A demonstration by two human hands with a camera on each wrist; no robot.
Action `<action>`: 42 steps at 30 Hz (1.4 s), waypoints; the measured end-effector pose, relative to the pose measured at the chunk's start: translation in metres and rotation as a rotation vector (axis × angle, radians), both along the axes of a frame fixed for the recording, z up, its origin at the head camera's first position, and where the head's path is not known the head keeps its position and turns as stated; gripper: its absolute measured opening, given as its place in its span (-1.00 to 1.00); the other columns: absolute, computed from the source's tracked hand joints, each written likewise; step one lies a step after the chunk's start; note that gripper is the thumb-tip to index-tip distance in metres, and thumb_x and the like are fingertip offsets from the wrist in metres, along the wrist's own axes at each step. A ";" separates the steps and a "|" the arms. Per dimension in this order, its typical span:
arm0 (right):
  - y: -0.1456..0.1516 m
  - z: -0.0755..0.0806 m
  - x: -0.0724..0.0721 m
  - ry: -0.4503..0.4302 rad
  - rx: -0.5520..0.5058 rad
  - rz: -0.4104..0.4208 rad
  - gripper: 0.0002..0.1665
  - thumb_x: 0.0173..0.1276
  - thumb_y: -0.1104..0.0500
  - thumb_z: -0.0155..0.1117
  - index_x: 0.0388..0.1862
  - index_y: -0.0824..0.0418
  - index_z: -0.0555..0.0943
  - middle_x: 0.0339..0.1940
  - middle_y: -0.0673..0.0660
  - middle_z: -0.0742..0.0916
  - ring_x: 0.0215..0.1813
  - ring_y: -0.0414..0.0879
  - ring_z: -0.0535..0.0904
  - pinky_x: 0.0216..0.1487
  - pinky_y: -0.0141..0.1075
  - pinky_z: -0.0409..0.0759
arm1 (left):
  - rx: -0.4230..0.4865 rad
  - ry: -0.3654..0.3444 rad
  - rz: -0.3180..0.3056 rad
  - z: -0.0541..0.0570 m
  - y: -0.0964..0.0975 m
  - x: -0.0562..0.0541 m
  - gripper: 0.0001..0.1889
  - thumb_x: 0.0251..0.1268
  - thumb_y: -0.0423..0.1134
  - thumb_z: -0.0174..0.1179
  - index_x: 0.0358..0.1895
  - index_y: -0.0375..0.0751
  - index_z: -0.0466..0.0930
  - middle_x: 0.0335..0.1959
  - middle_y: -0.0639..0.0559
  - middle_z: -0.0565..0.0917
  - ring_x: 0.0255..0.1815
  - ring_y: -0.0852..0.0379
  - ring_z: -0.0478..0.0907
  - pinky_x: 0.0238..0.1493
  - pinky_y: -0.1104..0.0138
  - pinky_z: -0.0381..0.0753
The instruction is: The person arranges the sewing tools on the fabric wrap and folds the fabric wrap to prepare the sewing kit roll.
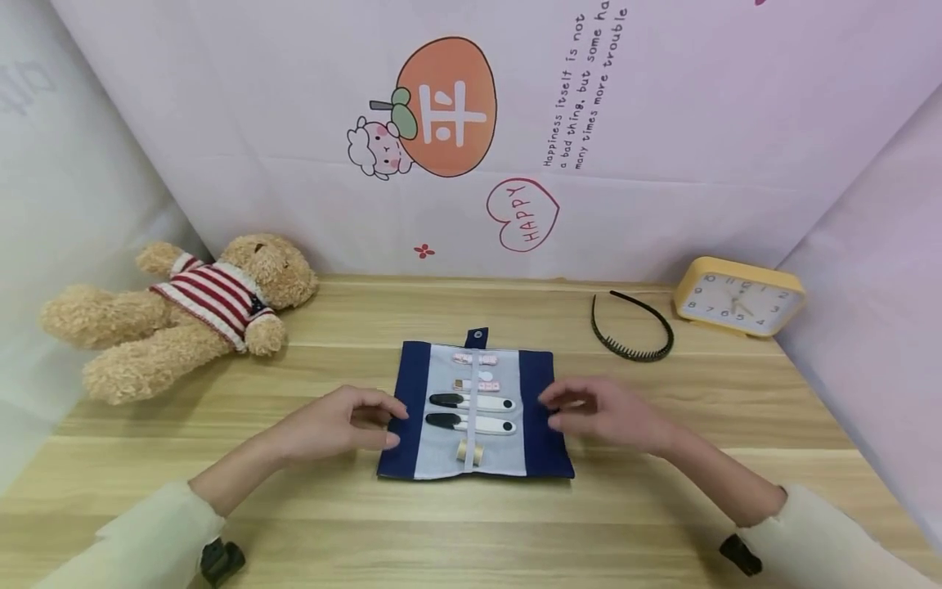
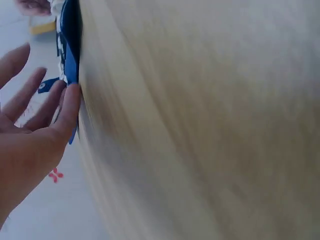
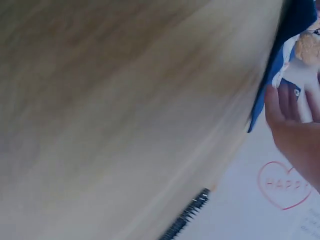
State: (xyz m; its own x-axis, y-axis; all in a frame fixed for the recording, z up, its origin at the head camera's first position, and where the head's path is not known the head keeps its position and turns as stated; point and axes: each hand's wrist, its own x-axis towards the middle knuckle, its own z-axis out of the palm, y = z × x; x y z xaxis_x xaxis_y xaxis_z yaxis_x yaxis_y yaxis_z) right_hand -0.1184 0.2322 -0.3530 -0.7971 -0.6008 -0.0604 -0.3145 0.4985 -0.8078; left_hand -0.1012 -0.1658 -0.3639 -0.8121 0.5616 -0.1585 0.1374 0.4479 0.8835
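Observation:
A navy fabric case (image 1: 548,458) lies unfolded on the table, its grey lining facing up and a snap tab (image 1: 477,337) at its far edge. A pale elastic band (image 1: 473,438) runs down its middle, across two white tools with black ends (image 1: 486,424), small pink-patterned items (image 1: 474,359) and a small yellowish spool (image 1: 469,452). My left hand (image 1: 334,425) is at the case's left flap, fingers loosely bent, fingertips right at the edge. At the right flap, my right hand (image 1: 607,413) reaches in the same way, thumb and fingers apart. Neither hand grips anything.
A teddy bear (image 1: 213,303) in a striped shirt lies at the back left. Behind the case on the right are a black toothed headband (image 1: 639,353) and a yellow clock (image 1: 739,298). A printed white cloth (image 1: 294,164) hangs along the table's far edge.

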 end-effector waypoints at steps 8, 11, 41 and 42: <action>-0.003 0.010 0.010 0.202 0.257 0.313 -0.61 0.30 -0.06 0.50 0.04 0.05 0.69 0.09 -0.08 0.71 0.17 -0.15 0.59 0.20 -0.10 0.57 | -0.268 0.329 -0.237 0.004 0.013 0.003 -0.76 0.23 -0.06 0.45 -0.08 0.00 0.75 0.22 0.09 0.63 0.33 -0.11 0.48 0.34 -0.12 0.38; 0.000 0.013 0.010 0.219 0.297 0.372 -0.58 0.24 -0.11 0.54 0.00 0.02 0.70 0.10 -0.09 0.71 0.17 -0.15 0.59 0.20 -0.10 0.57 | -0.286 0.347 -0.309 0.005 0.017 0.004 -0.76 0.19 -0.07 0.48 -0.10 0.03 0.76 0.18 0.14 0.65 0.27 0.00 0.51 0.31 -0.06 0.43; -0.004 0.003 -0.008 0.126 0.091 0.172 -0.86 0.44 0.35 0.23 -0.26 0.11 0.57 -0.30 -0.06 0.66 -0.08 -0.10 0.63 -0.08 -0.17 0.65 | -0.069 0.214 -0.175 -0.002 0.010 -0.022 -0.98 0.49 -0.27 0.21 -0.15 -0.11 0.60 -0.12 0.13 0.66 -0.06 0.16 0.59 -0.01 0.27 0.63; -0.005 0.003 -0.009 0.128 0.092 0.154 -0.86 0.43 0.35 0.25 -0.28 0.10 0.59 -0.30 -0.06 0.66 -0.08 -0.11 0.63 -0.07 -0.17 0.65 | -0.065 0.210 -0.165 -0.003 0.010 -0.023 -0.97 0.48 -0.28 0.22 -0.15 -0.14 0.60 -0.12 0.11 0.66 -0.07 0.15 0.59 -0.03 0.28 0.64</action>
State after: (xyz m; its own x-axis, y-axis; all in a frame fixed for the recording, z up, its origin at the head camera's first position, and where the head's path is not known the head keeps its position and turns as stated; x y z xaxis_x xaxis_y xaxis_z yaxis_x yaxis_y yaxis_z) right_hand -0.1272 0.2271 -0.3502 -0.7009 -0.7128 -0.0249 -0.4895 0.5061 -0.7102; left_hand -0.1240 -0.1556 -0.3667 -0.7296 0.6829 -0.0362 0.3901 0.4591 0.7981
